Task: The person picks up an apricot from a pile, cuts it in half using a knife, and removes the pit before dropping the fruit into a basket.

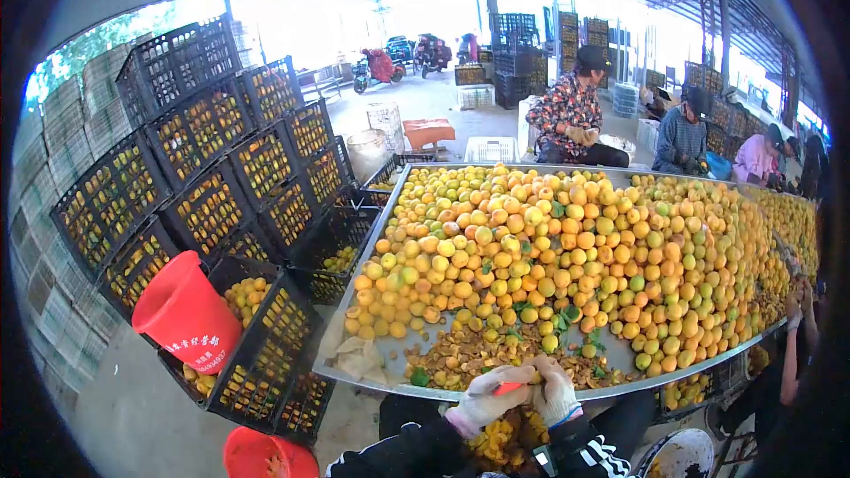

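Note:
My left hand [492, 397], in a white glove, is closed around a small red-orange object [506, 388] at the metal table's near edge. My right hand [554, 389], also gloved in white, is closed beside it, its fingertips meeting the left hand's; whether it holds anything is hidden. Just beyond both hands lies a heap of split brownish fruit pieces [469, 356]. Whole yellow-orange fruits [531, 248] are piled across the metal table [387, 382]. Below my hands, opened fruit [505, 443] fills a container whose rim is mostly hidden.
Black crates of fruit [212, 212] are stacked at the left, with a red bucket [188, 314] on one. Another red bucket [266, 456] stands at the bottom left. People [575, 115] sit along the table's far side. A co-worker's hands [797, 301] are at the right edge.

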The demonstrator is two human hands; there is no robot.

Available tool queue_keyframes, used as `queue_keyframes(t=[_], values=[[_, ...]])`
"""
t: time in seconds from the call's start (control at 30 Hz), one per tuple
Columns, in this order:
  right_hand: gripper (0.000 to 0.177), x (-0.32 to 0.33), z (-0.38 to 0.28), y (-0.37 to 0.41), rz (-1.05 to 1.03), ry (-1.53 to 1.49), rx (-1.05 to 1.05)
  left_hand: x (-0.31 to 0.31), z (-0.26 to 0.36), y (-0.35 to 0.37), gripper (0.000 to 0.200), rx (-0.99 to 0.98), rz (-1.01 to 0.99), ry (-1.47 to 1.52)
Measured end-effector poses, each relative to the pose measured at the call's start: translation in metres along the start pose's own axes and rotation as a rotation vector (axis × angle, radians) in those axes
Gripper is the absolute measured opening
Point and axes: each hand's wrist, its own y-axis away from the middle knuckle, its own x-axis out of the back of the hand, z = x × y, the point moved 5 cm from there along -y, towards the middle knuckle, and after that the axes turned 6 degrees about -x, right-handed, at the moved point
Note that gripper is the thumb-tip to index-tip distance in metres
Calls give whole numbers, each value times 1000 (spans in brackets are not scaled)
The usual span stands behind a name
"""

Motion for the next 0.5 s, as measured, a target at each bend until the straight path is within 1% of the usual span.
queue_keyframes(t=[0.03,0.07,0.1,0.13,0.17,0.2,0.23,0.27,0.3,0.33,0.37,0.4,0.43,0.5], values=[[33,2,-3,-2,-12,-25,-17,2,-2,-2,25,131,78,196],[33,6,-8,-2,-14,-27,-8,-1,24,-2,28,-117,170,303],[37,6,-9,-1,-84,-60,-85,4,23,-3,28,-124,174,299],[42,5,-8,-2,-153,-92,-161,8,18,-7,29,8,64,254],[42,4,-11,-1,-153,-93,-152,9,14,-9,29,140,-44,207],[41,3,-10,3,-103,-137,-183,11,11,-8,28,251,-57,89],[39,0,-5,11,-54,-180,-215,13,14,-9,28,243,-52,87],[49,-28,46,17,-87,-254,-272,13,12,-8,29,335,-65,114],[49,-23,31,13,-87,-253,-264,13,10,-8,30,427,-79,143],[47,-18,9,11,-98,-773,-534,13,5,-6,30,421,-77,142],[45,-22,-4,14,-107,-1296,-800,11,7,-7,32,172,-149,-5],[43,-14,-1,12,-124,-608,-319,7,10,-6,33,-78,-217,-155],[43,-20,17,16,-128,-610,-314,5,12,-6,33,-81,-213,-160],[42,-27,29,16,-78,-63,-86,1,20,-5,33,-109,-162,80]])
